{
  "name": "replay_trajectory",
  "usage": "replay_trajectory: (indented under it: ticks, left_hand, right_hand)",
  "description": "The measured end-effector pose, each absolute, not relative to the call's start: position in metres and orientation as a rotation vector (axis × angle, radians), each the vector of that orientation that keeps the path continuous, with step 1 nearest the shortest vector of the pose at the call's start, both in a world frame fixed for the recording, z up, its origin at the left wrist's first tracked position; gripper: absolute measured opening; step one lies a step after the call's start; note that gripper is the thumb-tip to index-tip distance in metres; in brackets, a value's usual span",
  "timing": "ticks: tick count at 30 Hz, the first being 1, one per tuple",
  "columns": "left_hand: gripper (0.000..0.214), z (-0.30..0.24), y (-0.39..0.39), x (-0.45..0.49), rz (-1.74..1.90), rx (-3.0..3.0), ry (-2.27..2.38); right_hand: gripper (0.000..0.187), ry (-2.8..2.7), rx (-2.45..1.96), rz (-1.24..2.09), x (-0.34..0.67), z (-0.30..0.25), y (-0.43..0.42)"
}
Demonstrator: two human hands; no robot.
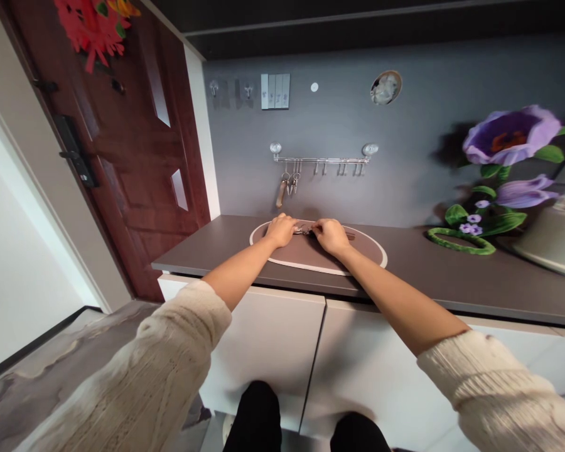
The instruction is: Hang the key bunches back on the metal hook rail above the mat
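Both of my hands are over an oval brown mat [301,258] with a pale rim, on the dark countertop. Between them is a small bunch of keys [302,230], shiny and metallic. My left hand [281,230] has its fingers closed on the left end of the bunch. My right hand [330,235] pinches its right end, where a dark piece shows under the fingertips; the hand hides most of it. A thin brown item [351,236] lies on the mat just past my right hand. Exact key shapes are too small to tell.
A clear hook rail [322,161] on the grey wall carries several keys [289,183] at its left end. Purple artificial flowers [513,138] and a pale rounded object [555,235] stand on the right. A dark red door [136,144] is at left; white cabinet doors [268,339] are below.
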State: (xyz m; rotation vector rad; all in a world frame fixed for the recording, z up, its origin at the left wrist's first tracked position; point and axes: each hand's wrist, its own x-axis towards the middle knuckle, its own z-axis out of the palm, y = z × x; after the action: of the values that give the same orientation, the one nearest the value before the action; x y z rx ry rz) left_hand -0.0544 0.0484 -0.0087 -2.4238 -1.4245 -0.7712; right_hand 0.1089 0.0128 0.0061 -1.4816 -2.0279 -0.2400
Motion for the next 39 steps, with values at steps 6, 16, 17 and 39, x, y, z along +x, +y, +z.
replay_trajectory:
  ticks: [6,16,17,39]
  left_hand:
    - [0.028,-0.008,0.049,-0.053,-0.735,-2.435,-1.402]
    - [0.028,-0.006,0.046,-0.053,-0.699,-2.470,-1.387]
    - [0.027,-0.005,0.045,-0.053,-0.701,-2.466,-1.384]
    - [0.024,0.006,0.031,-0.051,-1.149,-2.432,-1.353]
  right_hand:
    - [0.020,-2.015,-1.490,-0.211,0.108,0.007,0.012]
    - [0.023,-2.020,-1.489,-0.214,0.109,0.008,0.012]
    - [0.023,-2.020,-1.490,-0.217,0.109,0.009,0.012]
    - [0.028,-2.031,-1.310,-0.254,0.110,0.006,0.015]
